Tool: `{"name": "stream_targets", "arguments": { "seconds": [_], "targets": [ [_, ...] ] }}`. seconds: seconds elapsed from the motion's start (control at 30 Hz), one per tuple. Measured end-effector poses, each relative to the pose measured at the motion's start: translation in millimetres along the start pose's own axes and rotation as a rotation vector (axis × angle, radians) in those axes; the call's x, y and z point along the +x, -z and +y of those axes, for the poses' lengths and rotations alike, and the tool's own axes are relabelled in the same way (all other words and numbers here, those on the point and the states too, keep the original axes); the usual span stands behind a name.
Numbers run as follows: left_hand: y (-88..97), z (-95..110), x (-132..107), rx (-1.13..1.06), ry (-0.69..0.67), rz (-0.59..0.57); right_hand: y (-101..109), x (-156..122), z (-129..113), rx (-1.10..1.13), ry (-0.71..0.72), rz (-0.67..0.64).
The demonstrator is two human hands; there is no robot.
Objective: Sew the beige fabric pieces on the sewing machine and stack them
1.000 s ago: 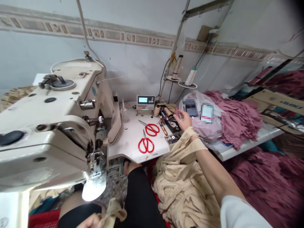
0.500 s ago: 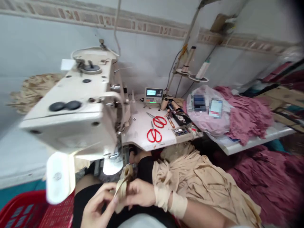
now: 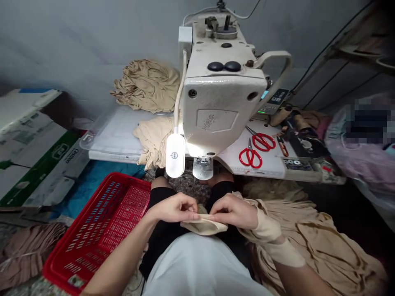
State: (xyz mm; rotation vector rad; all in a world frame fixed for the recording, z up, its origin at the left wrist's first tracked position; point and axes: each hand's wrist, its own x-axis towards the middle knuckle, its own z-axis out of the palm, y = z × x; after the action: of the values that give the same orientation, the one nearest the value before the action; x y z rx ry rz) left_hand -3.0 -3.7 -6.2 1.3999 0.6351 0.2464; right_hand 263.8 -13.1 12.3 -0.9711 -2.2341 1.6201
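Over my lap, a small beige fabric piece [image 3: 205,226] is stretched between my two hands. My left hand [image 3: 177,207] pinches its upper edge with thumb and fingers. Close beside it, my right hand [image 3: 233,210] pinches the same edge from the other side. Beige fabric bands [image 3: 285,251] wrap my right wrist and forearm. Directly ahead stands a white sewing machine [image 3: 224,111], its lamp [image 3: 175,156] lit above the knees. To the right of my right hand lies a large heap of beige fabric [image 3: 336,242].
A red plastic basket [image 3: 101,230] stands at my left, near bundled mauve fabric [image 3: 32,250]. Red-handled scissors [image 3: 250,157] lie on the table [image 3: 268,166] beside another pair. Beige cloth piles [image 3: 148,86] sit behind the lamp. A cardboard box [image 3: 33,152] is at far left.
My view has swung left, bringing the basket and box into sight. The fabric piece, held upright before, is now spread sideways between both hands.
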Motion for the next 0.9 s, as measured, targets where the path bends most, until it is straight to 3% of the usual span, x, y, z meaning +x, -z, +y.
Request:
{"name": "stream_targets", "arguments": {
  "seconds": [0.2,0.33,0.4,0.47,0.6,0.7,0.8,0.9],
  "targets": [
    [-0.8,13.0,-2.9,0.097,-0.078,0.33,2.2,-1.9,15.3,0.459,-0.077,0.19],
    [-4.7,10.5,0.9,-0.077,-0.108,0.463,-5.3,5.5,18.5,0.615,-0.105,0.409],
    [-0.9,9.8,-0.6,-0.119,-0.137,0.493,-8.8,7.7,17.3,0.612,-0.114,0.49],
    [5.6,11.5,-3.9,-0.027,-0.17,0.505,-11.5,7.8,12.6,0.577,-0.119,0.528],
    [17.7,18.0,-9.7,0.441,-0.32,0.587,-13.2,2.1,-9.5,0.306,-0.063,0.659],
    [21.6,21.3,-9.2,0.677,-0.41,0.574,-10.0,-1.9,-28.3,0.067,0.012,0.803],
    [22.2,24.6,-4.1,0.689,-0.392,0.574,-3.8,-0.6,-36.3,0.011,0.044,0.873],
    [20.5,29.0,3.4,0.572,-0.312,0.65,2.3,4.0,-29.4,0.135,0.012,0.91]
  ]
}}
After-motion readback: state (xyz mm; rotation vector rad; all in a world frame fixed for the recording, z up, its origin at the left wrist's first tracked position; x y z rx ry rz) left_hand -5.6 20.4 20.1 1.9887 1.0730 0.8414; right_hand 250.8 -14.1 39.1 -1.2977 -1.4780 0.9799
